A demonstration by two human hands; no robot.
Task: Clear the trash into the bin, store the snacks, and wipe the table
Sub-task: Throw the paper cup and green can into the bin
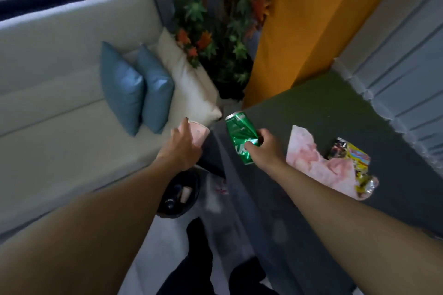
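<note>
Hands of a person reach forward from the bottom of the view, seen from above. At the centre, the right hand point(266, 148) grips a crushed green can point(237, 132), with fingers and thumb clamped round its lower half. The can tilts with its top towards 11 o'clock, above the near left corner of a dark grey table point(323, 108).

Just beside it at 9 o'clock, the left hand point(179, 148) holds a pale pink cup point(201, 135), with the thumb on top and the fingers curled round it. Below that hand, at 7 o'clock, a black bin point(178, 215) stands on the floor with some rubbish inside.

On the table at 3 o'clock lies a crumpled pink cloth point(311, 163). A bright yellow snack packet point(350, 158) touches the cloth's far edge.

At 10 o'clock a cream sofa point(60, 79) carries two blue cushions point(134, 88) leaning together. At 12 o'clock stands a plant point(215, 19) with orange and green leaves, next to an orange wall point(311, 19).
</note>
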